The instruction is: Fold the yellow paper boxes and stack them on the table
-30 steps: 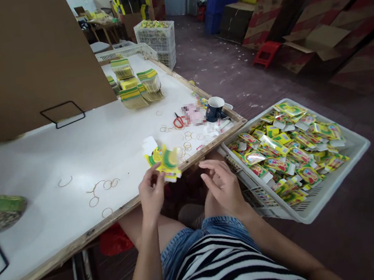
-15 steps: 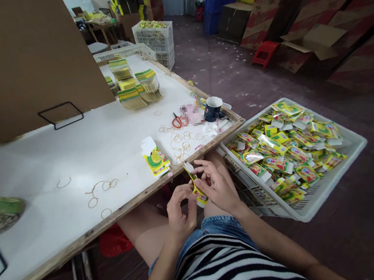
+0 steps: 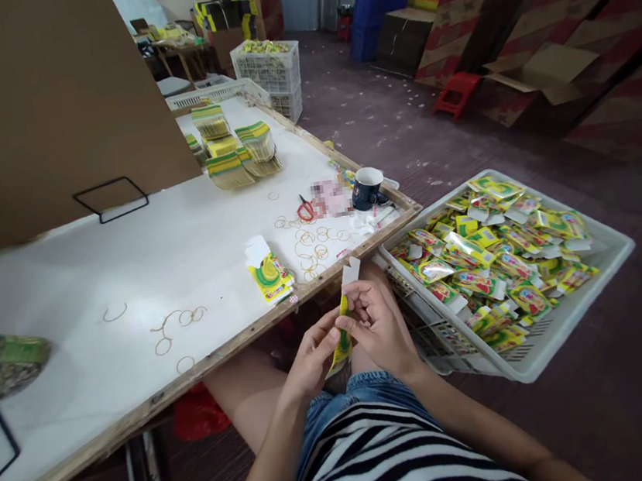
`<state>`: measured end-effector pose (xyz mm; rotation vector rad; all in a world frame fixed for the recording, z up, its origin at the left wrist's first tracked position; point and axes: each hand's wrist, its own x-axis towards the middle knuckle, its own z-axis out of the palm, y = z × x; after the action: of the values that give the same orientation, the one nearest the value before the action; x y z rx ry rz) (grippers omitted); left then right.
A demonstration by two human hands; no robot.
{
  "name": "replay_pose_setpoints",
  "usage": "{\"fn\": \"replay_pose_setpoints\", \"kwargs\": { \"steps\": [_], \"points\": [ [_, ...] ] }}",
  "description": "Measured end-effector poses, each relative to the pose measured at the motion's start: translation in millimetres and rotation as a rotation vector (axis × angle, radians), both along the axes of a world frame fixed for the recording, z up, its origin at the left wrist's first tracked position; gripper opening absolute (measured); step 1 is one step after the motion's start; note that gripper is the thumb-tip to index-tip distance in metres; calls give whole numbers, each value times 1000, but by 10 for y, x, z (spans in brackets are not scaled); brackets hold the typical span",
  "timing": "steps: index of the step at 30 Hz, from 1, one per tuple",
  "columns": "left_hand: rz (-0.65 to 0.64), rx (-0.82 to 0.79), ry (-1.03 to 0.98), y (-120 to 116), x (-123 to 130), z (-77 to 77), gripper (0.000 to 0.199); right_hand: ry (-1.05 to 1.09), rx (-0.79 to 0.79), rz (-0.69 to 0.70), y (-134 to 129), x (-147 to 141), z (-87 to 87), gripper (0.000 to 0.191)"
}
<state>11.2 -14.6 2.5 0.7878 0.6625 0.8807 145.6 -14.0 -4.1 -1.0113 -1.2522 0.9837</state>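
Note:
Above my lap, in front of the table edge, my left hand [image 3: 315, 349] and my right hand [image 3: 379, 323] pinch a small yellow-green carton [image 3: 343, 345] between them. White end flaps stand up at its far end, past my fingers. The carton is tilted, its printed side partly hidden by my fingers; whether anything is inside I cannot tell. Just left of my hands, a small pile of similar flat cartons [image 3: 270, 278] lies at the table's edge. At my right, a white crate [image 3: 586, 301] holds many filled-looking yellow cartons [image 3: 468, 248].
On the white table [image 3: 97, 276] lie loose rubber bands [image 3: 304, 237], red-handled scissors [image 3: 305, 210], a dark mug [image 3: 367, 188] and carton stacks [image 3: 230, 170]. A cardboard sheet [image 3: 47, 110] stands at left, near a bag [image 3: 5, 363]. A red stool [image 3: 456, 94] is farther off.
Both hands have closed in on the carton, and it has turned more upright with its white flaps showing. My left fingers now grip its side. The view has shifted slightly.

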Motion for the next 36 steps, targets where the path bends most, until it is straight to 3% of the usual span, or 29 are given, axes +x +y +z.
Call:
{"fn": "replay_pose_setpoints", "kwargs": {
  "steps": [4,8,13,17,19,23,25,31,34,36],
  "points": [
    [80,71,63,-1,-13,-99,50,-83,25,-46,-2,10,-8,26],
    [161,77,125,4,-5,-185,50,-113,-29,-199,16,22,-11,43],
    [255,142,268,3,30,-220,46,15,-264,52,54,40,-56,39],
    [281,333,501,23,20,-229,38,-130,-281,-55,82,73,-108,39],
    [286,388,543,36,-2,-211,45,-129,-246,-69,95,85,-147,37],
    [188,376,443,62,-70,-134,67,-3,-102,-90,109,121,-228,47],
    [125,370,395,76,-110,-93,71,-26,-56,-42,109,165,-241,41],
    [11,293,259,85,-163,-43,46,-173,-62,158,109,323,-133,23],
    [42,274,241,64,-127,-47,39,-221,24,135,120,338,-81,26],
    [61,248,218,55,-97,-48,51,-221,64,83,128,320,-79,24]
  ]
}}
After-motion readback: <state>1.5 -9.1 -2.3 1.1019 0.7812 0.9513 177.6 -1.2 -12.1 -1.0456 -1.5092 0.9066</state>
